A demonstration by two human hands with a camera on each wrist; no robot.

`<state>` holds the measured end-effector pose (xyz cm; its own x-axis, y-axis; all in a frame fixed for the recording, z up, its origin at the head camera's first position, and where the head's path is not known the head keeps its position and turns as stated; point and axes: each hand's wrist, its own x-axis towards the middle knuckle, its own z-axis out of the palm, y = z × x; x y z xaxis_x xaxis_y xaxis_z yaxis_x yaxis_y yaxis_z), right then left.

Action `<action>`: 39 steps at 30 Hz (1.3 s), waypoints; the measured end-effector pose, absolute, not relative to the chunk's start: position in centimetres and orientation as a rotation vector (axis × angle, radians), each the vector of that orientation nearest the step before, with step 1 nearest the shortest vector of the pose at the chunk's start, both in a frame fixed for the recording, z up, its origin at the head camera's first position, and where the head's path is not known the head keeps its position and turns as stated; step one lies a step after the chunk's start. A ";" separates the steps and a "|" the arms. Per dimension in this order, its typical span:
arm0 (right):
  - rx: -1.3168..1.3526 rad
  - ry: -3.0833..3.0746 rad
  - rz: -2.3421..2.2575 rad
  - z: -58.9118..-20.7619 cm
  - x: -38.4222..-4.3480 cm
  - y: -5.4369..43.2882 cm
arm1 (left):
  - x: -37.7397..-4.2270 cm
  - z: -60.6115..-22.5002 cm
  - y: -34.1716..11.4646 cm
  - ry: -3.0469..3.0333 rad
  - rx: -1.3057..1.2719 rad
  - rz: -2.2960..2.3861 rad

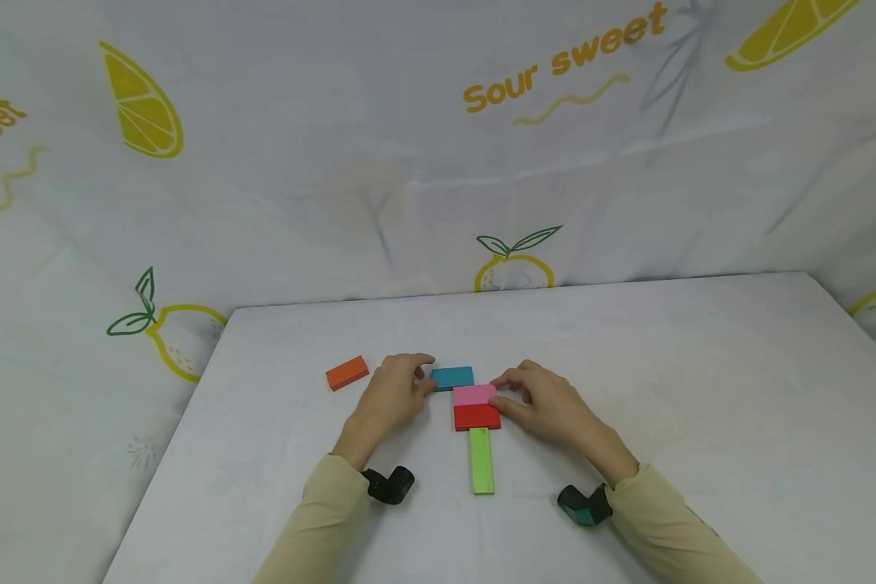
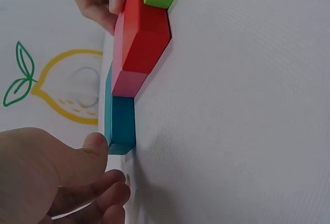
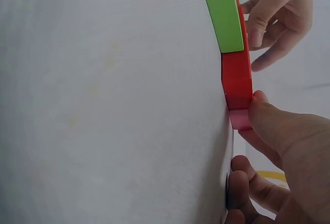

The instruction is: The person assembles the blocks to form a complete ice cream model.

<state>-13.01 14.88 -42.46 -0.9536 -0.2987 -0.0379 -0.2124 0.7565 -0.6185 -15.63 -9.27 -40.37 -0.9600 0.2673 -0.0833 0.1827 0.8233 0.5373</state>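
Currently the pink block [image 1: 473, 396] lies left of the right hand [image 1: 551, 410] pinching it.

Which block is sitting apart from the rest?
The orange block, alone left of the left hand; the blue, pink, red and green ones are grouped together.

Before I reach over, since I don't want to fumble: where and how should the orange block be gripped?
Probably pinch the orange block across its long sides, mid-length, coming from above with the nearer left hand: it lies flat and alone, longer than wide.

Blocks [image 1: 477, 417] on table [image 1: 664, 365], lone block [image 1: 347, 372] left (apart)
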 end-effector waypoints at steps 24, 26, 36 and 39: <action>-0.409 2.823 -0.960 -42.5 -13.1 15.0 | -16.0 -40.8 -8.4 2.840 0.427 0.968; -0.412 2.823 -0.962 -42.5 -13.1 15.0 | -16.0 -40.9 -8.3 2.844 0.434 0.971; -0.414 2.826 -0.966 -42.6 -13.0 15.0 | -16.0 -40.9 -8.0 2.825 0.447 0.967; -0.420 2.827 -0.977 -42.5 -13.0 14.9 | -16.1 -40.9 -7.9 2.818 0.453 0.972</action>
